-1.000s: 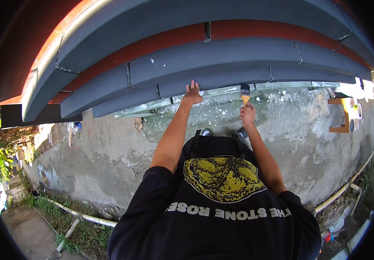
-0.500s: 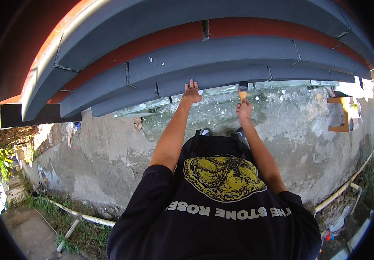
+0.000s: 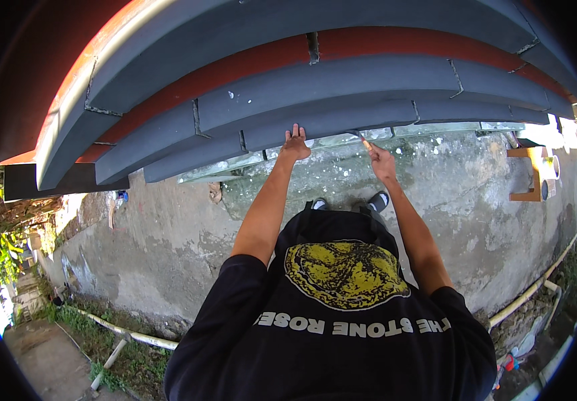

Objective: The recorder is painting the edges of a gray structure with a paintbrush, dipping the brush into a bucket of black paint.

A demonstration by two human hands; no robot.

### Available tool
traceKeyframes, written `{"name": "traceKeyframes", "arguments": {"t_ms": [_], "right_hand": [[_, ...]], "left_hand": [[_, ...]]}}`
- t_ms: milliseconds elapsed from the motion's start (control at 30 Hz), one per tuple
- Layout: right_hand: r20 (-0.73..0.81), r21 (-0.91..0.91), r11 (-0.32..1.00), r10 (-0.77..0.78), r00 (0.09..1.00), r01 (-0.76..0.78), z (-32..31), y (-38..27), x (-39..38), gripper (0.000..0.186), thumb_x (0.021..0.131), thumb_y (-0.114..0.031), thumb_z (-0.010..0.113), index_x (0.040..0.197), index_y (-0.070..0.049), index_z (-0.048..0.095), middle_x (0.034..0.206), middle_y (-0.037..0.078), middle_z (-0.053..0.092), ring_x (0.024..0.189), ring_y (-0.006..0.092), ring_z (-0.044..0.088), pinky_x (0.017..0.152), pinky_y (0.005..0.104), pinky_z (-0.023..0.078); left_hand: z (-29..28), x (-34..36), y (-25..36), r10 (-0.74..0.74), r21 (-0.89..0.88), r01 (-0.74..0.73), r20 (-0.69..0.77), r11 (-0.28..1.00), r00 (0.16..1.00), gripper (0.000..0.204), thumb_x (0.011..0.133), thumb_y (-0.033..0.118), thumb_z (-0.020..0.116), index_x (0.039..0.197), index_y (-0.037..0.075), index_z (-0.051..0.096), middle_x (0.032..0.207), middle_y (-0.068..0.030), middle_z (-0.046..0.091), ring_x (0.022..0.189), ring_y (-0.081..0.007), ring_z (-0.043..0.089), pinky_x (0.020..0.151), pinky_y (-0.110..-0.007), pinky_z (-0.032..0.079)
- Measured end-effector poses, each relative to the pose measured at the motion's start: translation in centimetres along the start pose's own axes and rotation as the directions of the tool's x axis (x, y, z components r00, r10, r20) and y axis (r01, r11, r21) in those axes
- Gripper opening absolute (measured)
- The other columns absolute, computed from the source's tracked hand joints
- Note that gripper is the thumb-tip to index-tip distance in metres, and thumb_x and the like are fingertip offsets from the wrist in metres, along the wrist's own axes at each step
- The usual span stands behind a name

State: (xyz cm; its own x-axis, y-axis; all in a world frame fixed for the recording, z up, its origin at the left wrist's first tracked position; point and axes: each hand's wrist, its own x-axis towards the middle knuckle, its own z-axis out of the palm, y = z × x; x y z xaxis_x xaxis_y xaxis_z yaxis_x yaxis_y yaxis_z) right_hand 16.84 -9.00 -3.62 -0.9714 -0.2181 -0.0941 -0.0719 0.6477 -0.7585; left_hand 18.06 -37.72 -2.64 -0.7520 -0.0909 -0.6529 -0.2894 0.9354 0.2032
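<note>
A paintbrush (image 3: 367,144) with a yellowish handle is gripped in my right hand (image 3: 383,162). It tilts up and to the left, its dark bristles at the lower edge of a grey-painted ledge (image 3: 328,121). The brush shows nearly edge-on, and I cannot tell how firmly the bristles touch. To its left, my left hand (image 3: 296,145) rests with fingers stretched out against the same ledge, holding nothing. Above, a wider grey ledge (image 3: 342,80) and a red band (image 3: 395,45) curve across the view, with dark joints cutting through them.
Below the ledge lies a pale, paint-spattered strip (image 3: 235,162). My shoes (image 3: 379,200) stand on the stained concrete floor (image 3: 168,247). A wooden stand (image 3: 528,175) with round containers is at the right. Pale pipes (image 3: 125,332) run along the grassy edge behind me.
My right hand has shifted slightly right and down, and the brush has swung from upright to leaning left. My right shoe shows more. The left hand stays on the ledge.
</note>
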Motion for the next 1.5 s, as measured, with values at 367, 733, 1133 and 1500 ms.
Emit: {"name": "traceKeyframes", "arguments": {"t_ms": [367,733,1133,1500], "right_hand": [[-0.373,0.581,0.808,0.374,0.849,-0.100,0.9,4.9,0.1,0.034,0.087,-0.010,0.046,0.121,-0.007,0.050,0.061,0.005,0.054,0.049,0.0138,0.049,0.045,0.0287,0.040],[0.284,0.350,0.933,-0.020,0.958,-0.085,5.2,2.0,-3.0,0.034,0.086,-0.009,0.049,0.120,-0.014,0.053,0.065,-0.002,0.050,0.054,0.0054,0.044,0.050,0.0211,0.040],[-0.277,0.689,0.700,0.492,0.825,-0.186,-5.4,14.9,1.4,0.031,0.087,-0.012,0.050,0.117,-0.013,0.056,0.065,-0.005,0.049,0.051,0.0030,0.039,0.044,0.0176,0.033],[0.122,0.624,0.660,0.447,0.886,-0.419,-4.8,9.4,-0.1,0.025,0.088,-0.015,0.049,0.112,-0.013,0.057,0.066,-0.003,0.049,0.051,0.0034,0.041,0.040,0.0176,0.033]], "left_hand": [[-1.6,-1.4,0.4,0.057,-0.001,-0.057,0.059,0.998,0.997,0.070,0.076,0.019,0.037,0.137,-0.003,0.009,0.143,-0.0220,-0.002,0.134,-0.0309,0.000,0.109,-0.038,0.003],[-0.9,-0.3,0.4,0.027,0.025,-0.029,0.061,0.999,0.998,0.071,0.077,0.019,0.037,0.137,-0.003,0.007,0.143,-0.0217,-0.004,0.133,-0.0334,0.000,0.109,-0.038,0.003],[-1.3,-1.1,1.1,0.030,-0.004,-0.030,0.032,1.000,0.999,0.071,0.076,0.020,0.038,0.137,-0.003,0.009,0.143,-0.0227,-0.001,0.133,-0.0355,0.001,0.109,-0.039,0.004],[-0.2,0.2,0.2,0.032,-0.041,-0.031,0.015,0.999,0.999,0.074,0.075,0.021,0.040,0.137,-0.002,0.008,0.143,-0.0219,-0.003,0.132,-0.0391,0.003,0.109,-0.039,0.006]]}}
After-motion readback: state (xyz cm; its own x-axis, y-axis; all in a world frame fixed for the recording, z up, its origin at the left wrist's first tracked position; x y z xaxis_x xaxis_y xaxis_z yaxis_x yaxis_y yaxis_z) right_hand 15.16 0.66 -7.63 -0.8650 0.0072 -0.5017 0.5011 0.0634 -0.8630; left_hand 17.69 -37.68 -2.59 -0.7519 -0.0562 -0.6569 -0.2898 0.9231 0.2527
